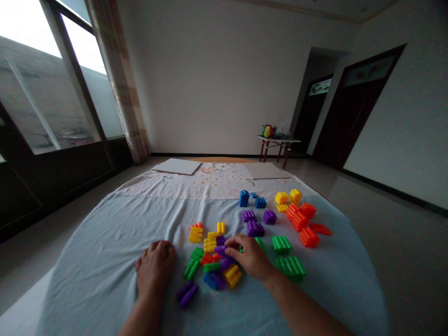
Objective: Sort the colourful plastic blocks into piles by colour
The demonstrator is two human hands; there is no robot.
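Observation:
My left hand [155,263] rests palm down on the tablecloth, holding nothing, left of a mixed pile of plastic toy blocks. Over the right side of that pile, my right hand [250,255] has thumb and fingers pinched at the end of a purple block [220,250]. A bit of green shows between its fingers. Around it lie yellow blocks [210,245], a green block [211,267], a red-orange block [207,259] and a blue block [210,281]. Nearer me is a purple pair [187,294]. Part of the pile is hidden behind my right hand.
Blocks grouped by colour sit to the right: blue [244,198], purple [255,228], yellow [282,198], orange [298,219] and green [290,268]. Two pale boards [178,166] [266,171] lie at the table's far side. A small table [279,138] stands beyond.

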